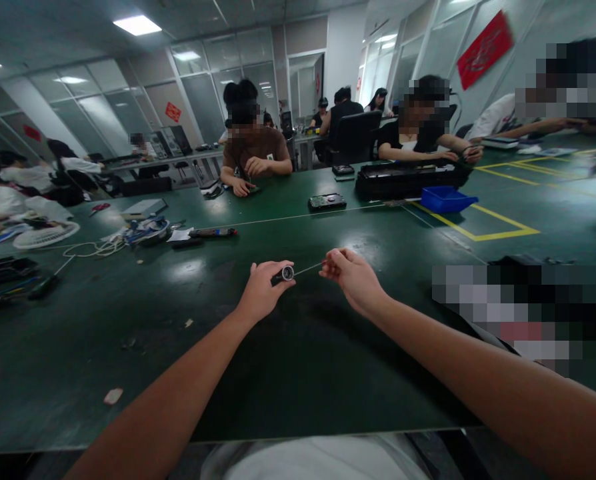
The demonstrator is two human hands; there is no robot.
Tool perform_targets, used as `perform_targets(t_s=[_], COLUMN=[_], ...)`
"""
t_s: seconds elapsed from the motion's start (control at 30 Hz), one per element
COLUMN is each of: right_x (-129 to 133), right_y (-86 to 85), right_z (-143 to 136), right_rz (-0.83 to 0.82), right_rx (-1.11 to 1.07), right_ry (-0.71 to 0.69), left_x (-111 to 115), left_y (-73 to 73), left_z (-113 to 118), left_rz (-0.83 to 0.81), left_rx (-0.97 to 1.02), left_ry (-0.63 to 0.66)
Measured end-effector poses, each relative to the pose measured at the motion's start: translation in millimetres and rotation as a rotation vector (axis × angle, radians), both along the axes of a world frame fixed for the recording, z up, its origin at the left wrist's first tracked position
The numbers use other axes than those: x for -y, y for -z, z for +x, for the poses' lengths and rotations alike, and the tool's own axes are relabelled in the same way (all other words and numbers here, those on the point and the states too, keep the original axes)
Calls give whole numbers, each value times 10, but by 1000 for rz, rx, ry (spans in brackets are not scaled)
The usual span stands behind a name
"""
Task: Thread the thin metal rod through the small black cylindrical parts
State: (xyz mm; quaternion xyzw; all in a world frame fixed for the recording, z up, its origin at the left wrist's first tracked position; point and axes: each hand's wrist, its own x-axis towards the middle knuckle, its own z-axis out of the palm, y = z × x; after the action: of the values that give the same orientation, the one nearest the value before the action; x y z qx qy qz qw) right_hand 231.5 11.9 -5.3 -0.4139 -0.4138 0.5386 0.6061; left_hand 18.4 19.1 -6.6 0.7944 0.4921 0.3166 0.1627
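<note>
Near the middle of the view, my left hand (267,283) is closed around a small dark cylinder (287,273), whose round, silvery end faces me. To its right my right hand (345,273) is pinched on one end of a thin, light-coloured rod or wire (309,268). This thin piece spans the gap between the hands, its left end at the cylinder; whether it goes inside cannot be made out. Something small and reddish shows at my right fingertips. Both hands are held above the green table (278,373).
Beyond my hands lie a circuit-board device (327,201), a blue tray (447,199) and a long black housing (408,181). Pens (213,233) and coiled cables (148,230) are at the left. A dark, partly blurred object (538,293) lies right. People sit across the table.
</note>
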Motion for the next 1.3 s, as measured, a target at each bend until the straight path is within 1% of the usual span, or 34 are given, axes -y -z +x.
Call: perform_targets(t_s=[0.2, 0.27, 0.37, 0.43, 0.6, 0.73, 0.9, 1.1, 1.3], right_x=[99, 131, 160, 169, 199, 227, 223, 246, 253], right_y=[-54, -76, -95, -107, -171, -214, -219, -241, -259], right_z=[-30, -34, -32, -23, 7, 11, -1, 17, 25], right_rz=[216, 253, 283, 288, 283, 265, 250, 230, 246], right_rx=[285, 370, 439, 471, 570, 631, 594, 767, 803], right_ry=[20, 37, 71, 78, 46, 82, 117, 158, 196], left_x=[0, 0, -4, -7, -6, -4, 2, 3, 3], left_y=[-2, -2, 5, 10, 12, 10, 4, 8, -2], left_z=[-1, -2, -6, -9, -9, -10, -17, -15, -9], left_rz=[3, 7, 13, 20, 9, 18, -4, -20, -23], left_rx=[-10, -8, -11, -10, -15, -14, -19, -23, -15], left_ry=[11, 22, 20, 17, 27, 26, 31, 35, 31])
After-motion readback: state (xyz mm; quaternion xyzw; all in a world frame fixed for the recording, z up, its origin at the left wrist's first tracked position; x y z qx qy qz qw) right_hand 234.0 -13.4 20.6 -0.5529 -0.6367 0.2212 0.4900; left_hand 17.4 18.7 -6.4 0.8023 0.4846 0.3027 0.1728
